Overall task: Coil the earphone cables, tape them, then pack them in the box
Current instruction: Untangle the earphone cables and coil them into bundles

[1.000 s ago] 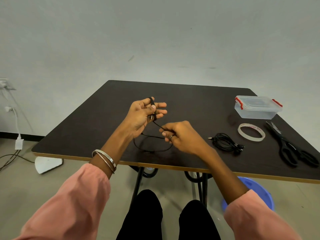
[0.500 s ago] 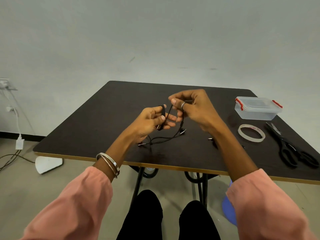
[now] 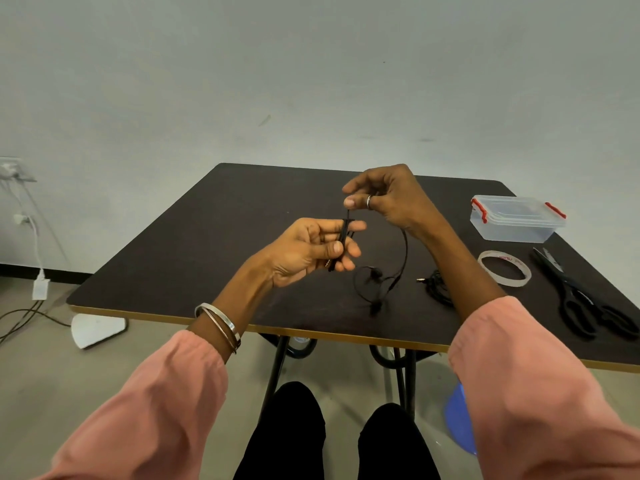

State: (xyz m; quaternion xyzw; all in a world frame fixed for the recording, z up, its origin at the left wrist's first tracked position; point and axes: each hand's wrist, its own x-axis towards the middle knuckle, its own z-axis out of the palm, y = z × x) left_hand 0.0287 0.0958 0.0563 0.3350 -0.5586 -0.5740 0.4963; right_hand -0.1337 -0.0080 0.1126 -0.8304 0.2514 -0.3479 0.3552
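- Earphone cable [image 3: 404, 251]: I see it raised over the dark table [image 3: 194, 244], black, strung between my two hands, with a loose loop and the earbuds hanging down to the tabletop.
- My left hand [image 3: 308, 252] has coils wound round its partly extended fingers [image 3: 349, 226], the thumb pressing them in place.
- My right hand [image 3: 388, 199] sits higher, fingers curled, pinching the cable's free run at the fingertips.
- A second earphone bundle [image 3: 438, 289] lies beside my right forearm.
- The tape roll [image 3: 504, 268], scissors [image 3: 585, 303] and lidded clear box [image 3: 516, 220] lie to the right.
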